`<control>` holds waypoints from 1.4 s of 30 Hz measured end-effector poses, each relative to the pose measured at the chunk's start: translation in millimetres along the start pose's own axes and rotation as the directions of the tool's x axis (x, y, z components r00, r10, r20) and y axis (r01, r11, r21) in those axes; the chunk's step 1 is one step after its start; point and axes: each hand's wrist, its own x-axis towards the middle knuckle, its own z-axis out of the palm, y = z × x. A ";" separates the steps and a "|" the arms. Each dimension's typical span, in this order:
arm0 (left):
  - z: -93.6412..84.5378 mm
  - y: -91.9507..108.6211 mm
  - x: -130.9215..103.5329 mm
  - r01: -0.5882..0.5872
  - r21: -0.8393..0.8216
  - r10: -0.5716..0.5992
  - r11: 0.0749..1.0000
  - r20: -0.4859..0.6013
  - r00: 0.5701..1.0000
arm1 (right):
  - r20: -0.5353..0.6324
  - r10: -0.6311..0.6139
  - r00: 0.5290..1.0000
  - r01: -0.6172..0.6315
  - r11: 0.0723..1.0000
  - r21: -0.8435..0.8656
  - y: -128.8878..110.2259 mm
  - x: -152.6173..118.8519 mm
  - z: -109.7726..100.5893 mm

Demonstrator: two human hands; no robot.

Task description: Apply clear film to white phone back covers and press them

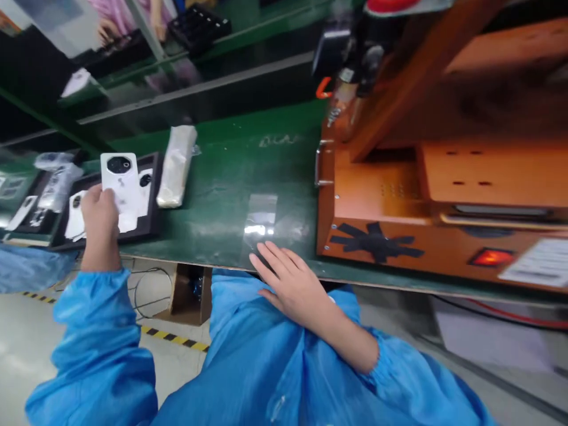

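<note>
My left hand grips the lower left side of a white phone back cover with a round black camera area near its top. It holds the cover above a black tray, where other white covers lie partly hidden. My right hand is open at the bench's front edge, fingers stretched out. Its fingertips are at the near end of a clear film strip lying flat on the green bench; whether they touch it I cannot tell.
A white wrapped bundle lies right of the tray. An orange machine with black tape and a lit red switch fills the right side. Plastic-wrapped items are at far left. Across the bench a person's hands show.
</note>
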 end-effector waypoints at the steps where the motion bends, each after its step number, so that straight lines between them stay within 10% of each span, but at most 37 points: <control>1: 16.0 -0.4 -18.8 0.011 -0.013 -0.012 1.000 -0.020 1.000 | 0.031 0.007 0.999 -0.006 1.000 -0.023 3.8 -2.5 1.4; 7: 112.2 -6.9 -141.3 0.016 0.004 -0.017 1.000 0.166 0.986 | 0.067 0.007 0.998 -0.005 0.999 -0.033 22.9 -43.3 -1.8; 14: 135.4 26.5 -150.5 -0.298 0.435 0.256 0.850 0.153 0.955 | 0.004 0.004 1.000 -0.004 0.999 0.047 30.3 -65.4 -12.2; 22: 213.0 102.9 -121.6 -0.606 0.037 0.417 0.795 0.692 0.589 | -0.061 -0.005 0.998 0.010 0.997 0.082 29.8 -69.1 -15.4; 29: 200.0 81.4 -137.0 -0.617 -0.036 0.425 0.786 0.756 0.498 | -0.110 0.047 0.993 -0.034 0.992 0.122 29.5 -64.0 -14.2; 38: 191.0 66.9 -148.2 -0.549 -0.088 0.441 0.831 0.705 0.555 | -0.287 0.253 0.924 -0.174 0.946 0.275 19.4 -16.3 -15.3; 42: 190.5 65.1 -154.9 -0.507 -0.103 0.445 0.856 0.644 0.622 | -0.172 0.391 0.904 -0.375 0.919 0.119 31.8 34.1 6.0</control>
